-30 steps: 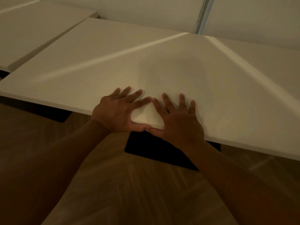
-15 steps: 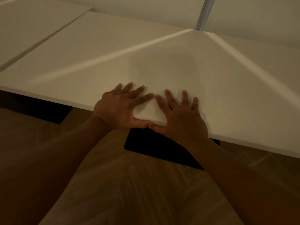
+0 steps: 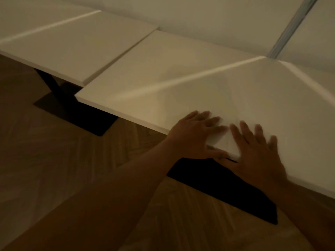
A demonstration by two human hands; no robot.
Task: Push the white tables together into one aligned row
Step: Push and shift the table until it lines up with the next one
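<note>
A white square table [image 3: 181,84] fills the middle and right of the head view. My left hand [image 3: 195,136] lies flat on its near edge, fingers spread, thumb along the rim. Beside it, my right hand [image 3: 253,153] also rests flat with fingers apart, blurred. A second white table [image 3: 68,46] stands at the left, side by side with the first along a thin seam. The near table's front edge sticks out closer to me than the left table's front edge.
Black flat table bases sit on the wooden floor, one base [image 3: 226,191] under my hands and another base [image 3: 76,113] at the left with a dark leg [image 3: 49,80]. A pale wall [image 3: 208,20] runs right behind the tables, with a metal strip [image 3: 290,29].
The view has swung left, so the left table, the offset front corner and its base now show. Both hands stay flat on the near edge, the right hand blurred.
</note>
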